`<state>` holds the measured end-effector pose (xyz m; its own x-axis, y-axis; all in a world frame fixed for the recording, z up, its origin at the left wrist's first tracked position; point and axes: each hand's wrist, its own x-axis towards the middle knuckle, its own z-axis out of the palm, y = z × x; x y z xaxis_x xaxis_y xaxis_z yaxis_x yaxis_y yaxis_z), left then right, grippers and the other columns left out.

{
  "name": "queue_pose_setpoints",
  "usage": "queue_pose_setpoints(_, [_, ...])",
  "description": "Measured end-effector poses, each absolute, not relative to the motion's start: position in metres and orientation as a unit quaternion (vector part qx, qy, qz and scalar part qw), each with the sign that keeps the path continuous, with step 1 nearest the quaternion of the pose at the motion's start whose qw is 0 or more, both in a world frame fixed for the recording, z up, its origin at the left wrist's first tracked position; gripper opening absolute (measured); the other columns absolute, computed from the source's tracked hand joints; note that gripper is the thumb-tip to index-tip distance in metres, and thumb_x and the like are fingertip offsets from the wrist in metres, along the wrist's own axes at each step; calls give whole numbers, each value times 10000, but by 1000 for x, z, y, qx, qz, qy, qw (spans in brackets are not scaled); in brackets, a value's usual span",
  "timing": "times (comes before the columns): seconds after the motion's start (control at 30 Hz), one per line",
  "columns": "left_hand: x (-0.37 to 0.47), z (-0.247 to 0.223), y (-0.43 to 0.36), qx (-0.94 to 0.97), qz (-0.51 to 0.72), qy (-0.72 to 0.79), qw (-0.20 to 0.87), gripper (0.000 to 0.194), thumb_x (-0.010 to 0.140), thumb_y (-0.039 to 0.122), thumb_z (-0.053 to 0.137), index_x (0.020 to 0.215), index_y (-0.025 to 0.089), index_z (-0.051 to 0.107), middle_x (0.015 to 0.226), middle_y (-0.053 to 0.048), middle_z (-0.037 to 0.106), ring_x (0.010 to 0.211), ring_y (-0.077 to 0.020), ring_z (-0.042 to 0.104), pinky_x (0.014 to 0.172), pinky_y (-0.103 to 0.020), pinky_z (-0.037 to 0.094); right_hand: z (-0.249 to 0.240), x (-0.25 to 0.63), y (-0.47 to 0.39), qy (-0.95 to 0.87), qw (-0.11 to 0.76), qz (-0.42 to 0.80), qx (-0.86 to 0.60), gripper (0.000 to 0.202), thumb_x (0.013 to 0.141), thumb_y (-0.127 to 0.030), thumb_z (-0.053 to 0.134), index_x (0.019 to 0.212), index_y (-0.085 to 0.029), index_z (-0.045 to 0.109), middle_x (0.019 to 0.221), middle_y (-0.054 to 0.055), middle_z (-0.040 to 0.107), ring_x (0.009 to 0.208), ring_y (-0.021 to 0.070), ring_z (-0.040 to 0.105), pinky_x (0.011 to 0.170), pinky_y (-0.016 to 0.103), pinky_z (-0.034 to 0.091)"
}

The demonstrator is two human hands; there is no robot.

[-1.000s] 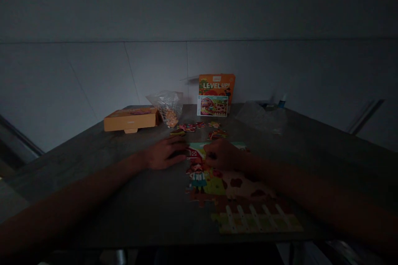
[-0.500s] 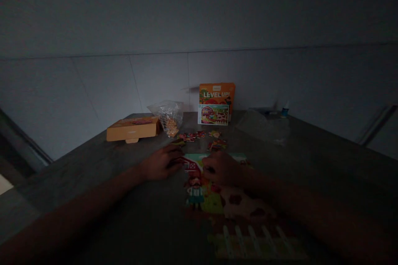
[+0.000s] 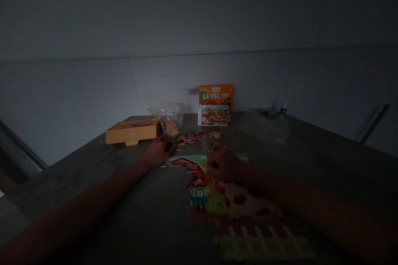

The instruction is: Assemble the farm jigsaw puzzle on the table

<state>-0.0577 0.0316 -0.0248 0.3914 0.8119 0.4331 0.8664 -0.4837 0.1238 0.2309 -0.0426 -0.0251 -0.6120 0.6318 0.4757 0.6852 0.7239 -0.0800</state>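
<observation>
A partly joined jigsaw puzzle (image 3: 239, 198) lies on the table, showing a red barn, a farmer, a spotted cow and a white fence. My left hand (image 3: 158, 150) is beyond the barn corner, its fingers stretched towards loose puzzle pieces (image 3: 179, 145); no piece shows in its grasp. Curled fingers of my right hand (image 3: 225, 165) rest on the puzzle's upper part, right of the barn roof. Whatever may be under those fingertips is hidden in the dim light.
More loose pieces (image 3: 218, 145) lie behind the puzzle. A picture card (image 3: 213, 116) leans on an orange box (image 3: 216, 91). An open box (image 3: 132, 132) and a plastic bag of pieces (image 3: 169, 118) stand left; an empty plastic bag (image 3: 264, 126) and small bottle (image 3: 283, 109) are right.
My left hand has moved left and away from me, off the barn section towards the loose pieces, uncovering the barn roof. My right hand stays on the puzzle. The view has shifted slightly.
</observation>
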Motion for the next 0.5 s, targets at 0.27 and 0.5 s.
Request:
queue_pose_setpoints(0.27, [-59,-22,32,-814,-277,-510,16,330,789,461,666,932,164,690,958,-107,690,933,-269,640,846,-374,510,-23,235,-42,-897,219,-74,-376,144,762,-186,547,621,-162,563,574,16,585,528,114,448,545,254,242])
queue_pose_setpoints(0.5, [-41,-17,10,-804,-353,-475,-59,195,889,334,548,906,162,639,827,-45,690,756,-187,648,675,-279,502,-21,237,-41,-890,232,-74,-385,138,833,-242,562,780,-146,645,653,38,615,607,146,525,613,263,350])
